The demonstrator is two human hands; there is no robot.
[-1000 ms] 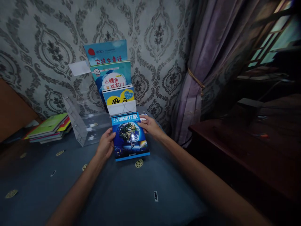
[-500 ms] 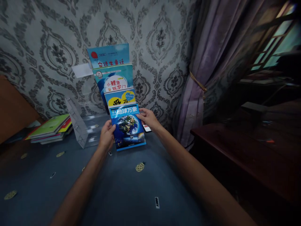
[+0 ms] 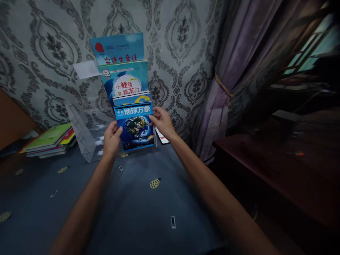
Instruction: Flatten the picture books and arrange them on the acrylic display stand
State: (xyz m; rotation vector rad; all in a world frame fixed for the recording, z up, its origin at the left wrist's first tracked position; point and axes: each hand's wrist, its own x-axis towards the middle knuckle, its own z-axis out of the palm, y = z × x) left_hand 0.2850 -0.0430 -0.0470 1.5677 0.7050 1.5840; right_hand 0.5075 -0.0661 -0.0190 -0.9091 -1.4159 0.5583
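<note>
A blue book with a globe on its cover stands upright between my hands at the front of a clear tiered rack. My left hand grips its left edge, thumb on the cover. On its right edge, my right hand holds it with thumb and fingers. Directly behind it shows the top of a blue and yellow book. Higher up stand a teal book with a white circle and, at the back, a light blue book with red characters.
Left of the rack lies a stack of books. A phone is behind my right hand on the blue tablecloth. To the right are a purple curtain and a dark red wooden surface.
The globe book has moved up and back with both hands, now covering most of the blue and yellow book's front. The view has also shifted a little.
</note>
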